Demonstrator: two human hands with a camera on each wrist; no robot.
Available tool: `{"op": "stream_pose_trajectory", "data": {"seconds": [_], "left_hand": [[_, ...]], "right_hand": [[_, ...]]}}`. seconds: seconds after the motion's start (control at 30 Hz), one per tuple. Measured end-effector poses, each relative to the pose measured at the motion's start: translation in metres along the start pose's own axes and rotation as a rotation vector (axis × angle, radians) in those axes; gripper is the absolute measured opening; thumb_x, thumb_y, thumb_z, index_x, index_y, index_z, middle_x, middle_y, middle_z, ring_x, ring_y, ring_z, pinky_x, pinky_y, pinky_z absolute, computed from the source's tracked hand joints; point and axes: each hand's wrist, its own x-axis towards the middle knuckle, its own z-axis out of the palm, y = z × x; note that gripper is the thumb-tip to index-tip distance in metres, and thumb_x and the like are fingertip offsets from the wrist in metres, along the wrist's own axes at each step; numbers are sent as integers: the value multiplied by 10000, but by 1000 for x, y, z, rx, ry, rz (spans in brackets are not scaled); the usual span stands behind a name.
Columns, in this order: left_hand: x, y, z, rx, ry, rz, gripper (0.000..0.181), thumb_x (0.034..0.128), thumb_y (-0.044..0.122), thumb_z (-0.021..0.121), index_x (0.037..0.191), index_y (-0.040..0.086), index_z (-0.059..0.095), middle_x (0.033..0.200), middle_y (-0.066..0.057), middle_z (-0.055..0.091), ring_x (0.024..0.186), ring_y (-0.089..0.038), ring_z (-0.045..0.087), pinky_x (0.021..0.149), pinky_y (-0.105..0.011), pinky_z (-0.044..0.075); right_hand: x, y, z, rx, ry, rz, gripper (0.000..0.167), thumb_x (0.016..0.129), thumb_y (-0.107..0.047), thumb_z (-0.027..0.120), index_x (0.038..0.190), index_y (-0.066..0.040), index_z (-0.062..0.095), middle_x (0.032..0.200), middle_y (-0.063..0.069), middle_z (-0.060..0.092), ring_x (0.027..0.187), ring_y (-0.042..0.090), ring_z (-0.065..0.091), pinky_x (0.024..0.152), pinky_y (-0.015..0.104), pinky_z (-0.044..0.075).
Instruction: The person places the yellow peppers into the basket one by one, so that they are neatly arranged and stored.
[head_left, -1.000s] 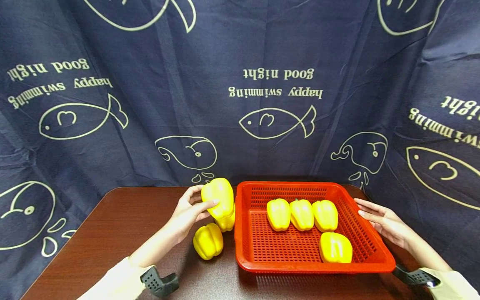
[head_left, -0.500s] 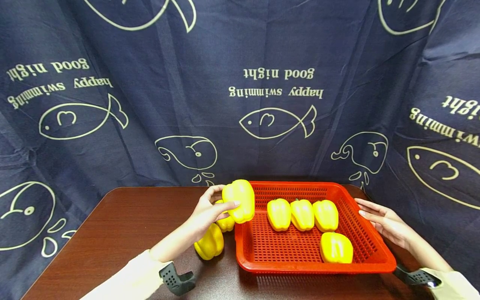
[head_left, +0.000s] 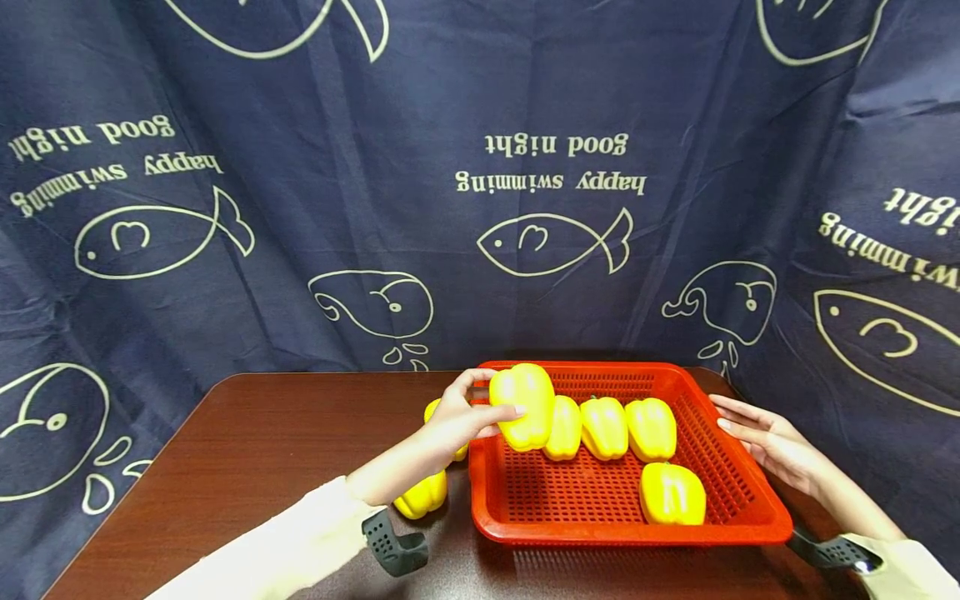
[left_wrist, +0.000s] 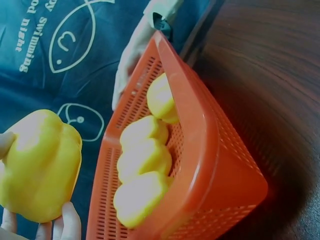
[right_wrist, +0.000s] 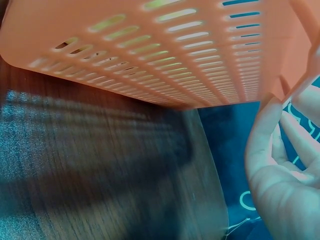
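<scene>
Currently, a yellow pepper (head_left: 528, 407) is held by the left hand (head_left: 459, 417), gripped between the thumb at the near face and the fingers behind. The held pepper is raised over the left side of a red basket (head_left: 622, 532), and the leftmost pepper inside is partly covered by it in the head view. The right rim of the basket is pinched by the right hand (head_left: 776, 443) between thumb and fingers, as shown in the right wrist view.

Inside the basket, a row of three peppers (head_left: 604, 429) is arranged side by side toward the rear, and a single pepper (head_left: 673, 494) is located near the front right corner. Outside the basket, a front pepper (head_left: 422, 497) and a rear pepper (head_left: 461, 452) are placed on the brown table (head_left: 285, 450) just beside the left wall; both are partly hidden by the left hand and arm. A dark strap (head_left: 393, 546) is worn at the left wrist. The table is backed by a blue curtain (head_left: 420, 167) printed with fish and whales.
</scene>
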Motion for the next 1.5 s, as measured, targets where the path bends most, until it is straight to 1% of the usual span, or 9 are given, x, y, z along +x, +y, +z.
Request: {"op": "stream_pose_trajectory", "data": {"seconds": [0.3, 0.53, 0.63, 0.8, 1.0, 1.2, 1.27, 1.37, 1.5], "left_hand": [[9, 1, 24, -30, -83, -39, 566, 786, 101, 752, 1265, 57, 455, 1181, -169, 570, 870, -176, 665, 820, -378, 578], [14, 2, 42, 32, -103, -83, 561, 780, 137, 765, 1254, 81, 470, 1180, -164, 589, 921, -197, 657, 849, -394, 569], [16, 3, 48, 41, -116, -94, 563, 782, 144, 760, 1260, 84, 470, 1171, -160, 596, 931, -205, 653, 856, -408, 566], [23, 2, 57, 20, -129, -128, 544, 778, 144, 764, 1239, 96, 481, 1122, -134, 612, 922, -197, 642, 880, -433, 555], [30, -4, 70, 2, -151, -163, 526, 768, 112, 770, 1215, 94, 494, 1067, -112, 627, 912, -187, 638, 890, -464, 545], [37, -7, 82, 18, -170, -189, 509, 754, 94, 772, 1186, 109, 504, 1017, -86, 655, 841, -158, 646, 856, -448, 560], [39, -8, 85, 38, -181, -195, 508, 750, 93, 777, 1178, 118, 504, 996, -71, 662, 814, -140, 645, 837, -428, 568], [41, -10, 88, 69, -204, -201, 498, 742, 81, 778, 1160, 124, 509, 973, -57, 663, 784, -123, 632, 753, -358, 576], [42, -12, 91, 116, -221, -215, 502, 730, 71, 788, 1154, 120, 523, 989, -59, 653, 795, -125, 631, 704, -315, 574]], "right_hand": [[0, 1, -1, 0, 2, -4, 494, 999, 65, 336, 1311, -237, 571, 1239, -93, 648, 1067, 102, 657, 840, 283, 562], [0, 2, -3, -1, -9, -12, 493, 1000, 65, 332, 1318, -232, 564, 1248, -93, 643, 1076, 102, 653, 839, 282, 563], [-1, 1, -3, 8, -10, -16, 498, 1000, 69, 329, 1317, -231, 567, 1250, -92, 644, 1073, 109, 657, 840, 285, 562], [0, 1, -3, 17, -13, -10, 495, 1001, 65, 330, 1316, -234, 568, 1258, -96, 640, 1076, 117, 657, 843, 292, 560], [1, 1, -1, 30, -23, -11, 498, 1002, 67, 324, 1321, -231, 563, 1257, -75, 645, 1075, 128, 658, 842, 298, 561], [0, 1, -2, 32, -20, -6, 501, 1001, 67, 325, 1320, -236, 565, 1244, -57, 657, 1063, 138, 667, 839, 304, 561], [0, 1, -2, 33, -22, -12, 500, 1000, 70, 325, 1323, -228, 563, 1251, -64, 652, 1068, 133, 663, 840, 300, 561], [0, 2, -3, 34, -27, -24, 499, 999, 74, 322, 1327, -217, 559, 1262, -76, 643, 1077, 126, 658, 843, 292, 560], [1, 3, -4, 33, -28, -28, 497, 998, 74, 323, 1324, -217, 561, 1270, -91, 635, 1083, 119, 654, 849, 284, 557]]}}
